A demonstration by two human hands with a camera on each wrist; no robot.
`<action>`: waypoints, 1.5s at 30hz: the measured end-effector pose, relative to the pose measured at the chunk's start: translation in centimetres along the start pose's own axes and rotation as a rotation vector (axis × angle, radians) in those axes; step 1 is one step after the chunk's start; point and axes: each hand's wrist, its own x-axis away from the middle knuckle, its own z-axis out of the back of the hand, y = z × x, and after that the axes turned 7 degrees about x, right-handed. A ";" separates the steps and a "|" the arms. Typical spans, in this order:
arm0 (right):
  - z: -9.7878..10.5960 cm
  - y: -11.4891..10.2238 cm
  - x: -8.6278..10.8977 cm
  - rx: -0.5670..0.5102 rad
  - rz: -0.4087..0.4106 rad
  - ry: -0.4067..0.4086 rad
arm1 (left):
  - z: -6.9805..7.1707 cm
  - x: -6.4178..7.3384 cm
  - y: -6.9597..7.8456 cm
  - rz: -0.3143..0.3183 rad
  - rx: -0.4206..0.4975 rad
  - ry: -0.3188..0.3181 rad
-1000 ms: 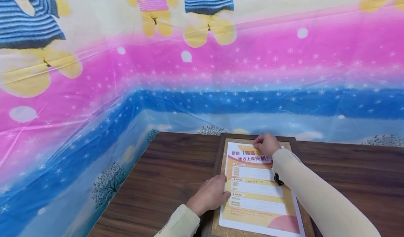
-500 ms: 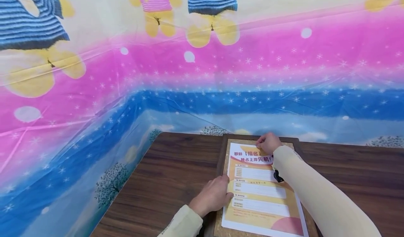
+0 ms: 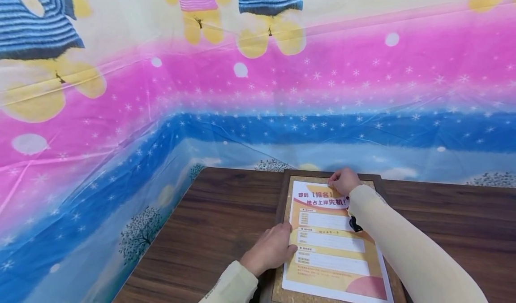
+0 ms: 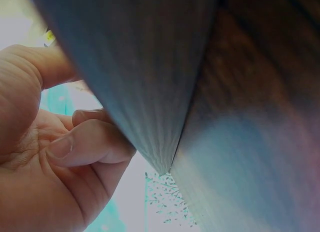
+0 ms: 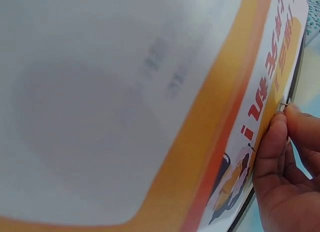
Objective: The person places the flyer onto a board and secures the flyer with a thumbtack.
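Observation:
A printed sheet (image 3: 330, 249) with red Chinese lettering lies on a wood-framed corkboard (image 3: 287, 204), which rests on a dark wooden table. At the board's left side, my left hand (image 3: 269, 248) grips the frame, its thumb and forefinger at the sheet's left edge. The left wrist view shows curled fingers (image 4: 95, 147) against the frame's side (image 4: 145, 82). My right hand (image 3: 346, 182) is at the top edge of the sheet. Between thumb and forefinger it pinches a small pin (image 5: 283, 105), shiny and mostly hidden by the fingertips. The sheet's upper right corner is behind my right hand and sleeve.
The brown tabletop (image 3: 217, 209) extends to both sides of the board. Behind it hangs a pink and blue printed cloth (image 3: 322, 88), close to the table's back edge. Another stretch of cloth runs along the left side.

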 end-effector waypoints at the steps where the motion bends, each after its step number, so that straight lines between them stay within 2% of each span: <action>1: 0.0 0.0 0.0 0.002 -0.001 0.001 | 0.0 0.0 0.0 0.001 0.002 0.001; 10: -0.1 -0.3 0.2 0.020 -0.013 0.023 | 0.0 0.0 0.0 -0.017 -0.006 0.007; 32: -0.5 -0.4 -0.1 0.093 0.053 0.052 | -0.1 0.1 0.0 -0.015 -0.032 0.002; 39: -0.5 -0.6 0.0 0.083 0.040 0.053 | -0.1 0.0 0.2 -0.004 -0.005 0.005; 45: -0.3 -0.2 0.4 0.098 -0.003 0.075 | -0.3 -0.4 0.4 -0.029 0.025 -0.004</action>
